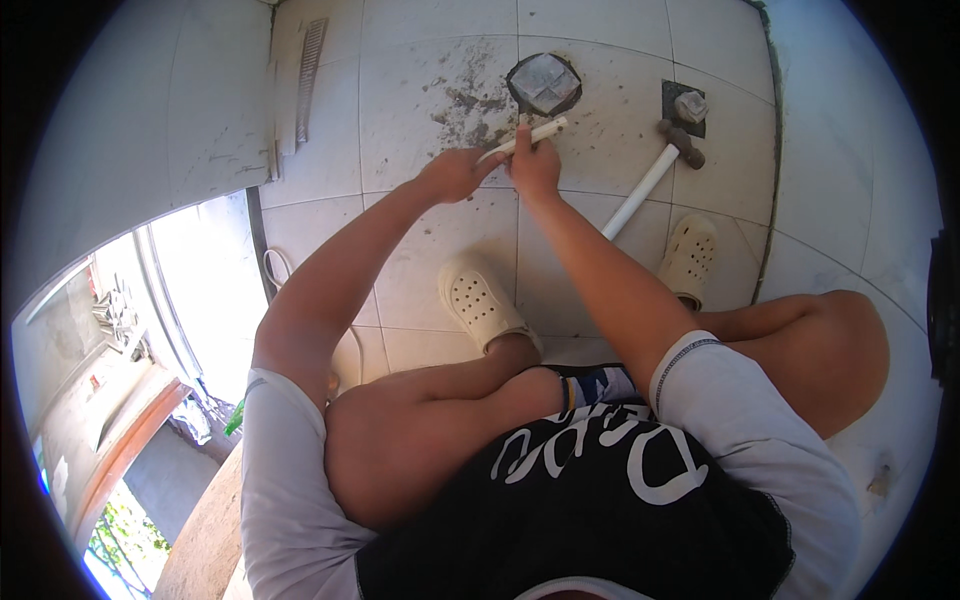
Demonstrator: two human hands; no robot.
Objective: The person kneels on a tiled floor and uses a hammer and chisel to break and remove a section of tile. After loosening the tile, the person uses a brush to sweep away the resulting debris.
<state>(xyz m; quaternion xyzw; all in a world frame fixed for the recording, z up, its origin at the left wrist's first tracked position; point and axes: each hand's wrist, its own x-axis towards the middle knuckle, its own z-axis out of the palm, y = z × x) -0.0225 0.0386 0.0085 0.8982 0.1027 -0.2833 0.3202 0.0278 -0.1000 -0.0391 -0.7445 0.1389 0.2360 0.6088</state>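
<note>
My left hand point(458, 176) and my right hand point(536, 167) are close together over the tiled floor, both closed on a slim off-white stick point(548, 128). Its free end points up and to the right, with a small dark mark near the tip; I cannot make out whether it is a tube or a solid rod. Just beyond my hands is a floor opening plugged with a grey wrapped bundle point(545, 83). Dark crumbly debris point(470, 105) is scattered to its left. A hammer point(640, 190) with a white handle lies to the right of my right hand.
A smaller square hole with a crumpled plug point(690, 107) lies by the hammer's head. A notched strip point(311, 80) rests along the left wall. My clog-clad feet point(480, 298) stand near the hands. A pale cable point(277, 266) lies at the left, beside a bright doorway.
</note>
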